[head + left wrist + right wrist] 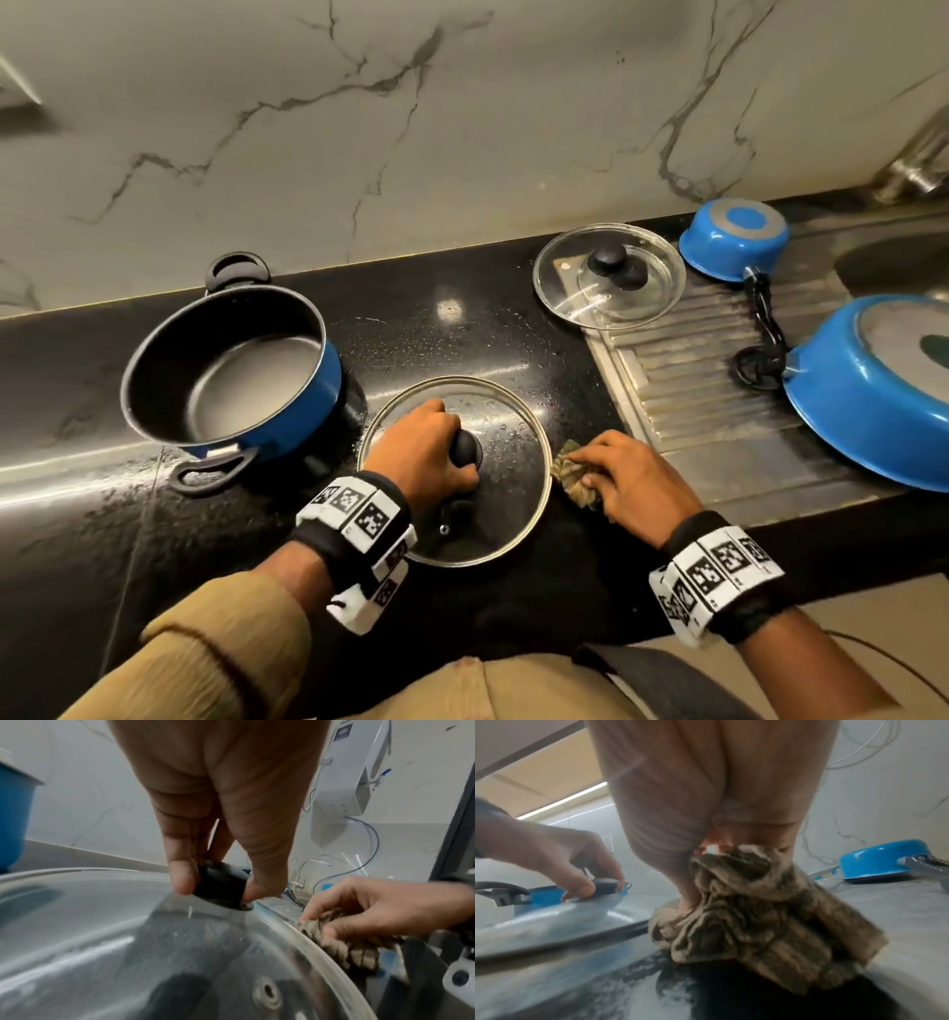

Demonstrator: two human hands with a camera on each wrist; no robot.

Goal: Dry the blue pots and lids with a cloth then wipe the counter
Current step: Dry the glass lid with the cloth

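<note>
The glass lid (pixel 454 470), lower centre in the head view, is steadied by its knob (pixel 466 448) in the left hand (pixel 426 452); the right hand (pixel 624 483) grips the cloth (pixel 572 475) at its rim. Left wrist view: fingers (pixel 180 870) pinch the knob; firm hold advised. Right wrist view: cloth bunched against the counter (pixel 898 914).

Wet black counter (pixel 462 308) bearing pot (pixel 231 370), lid (pixel 508 493)

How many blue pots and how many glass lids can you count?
Blue pots: 3, the upright pot, the small upside-down saucepan and the big upside-down pan.
Glass lids: 2, the near lid and the far lid.
Total: 5.
</note>
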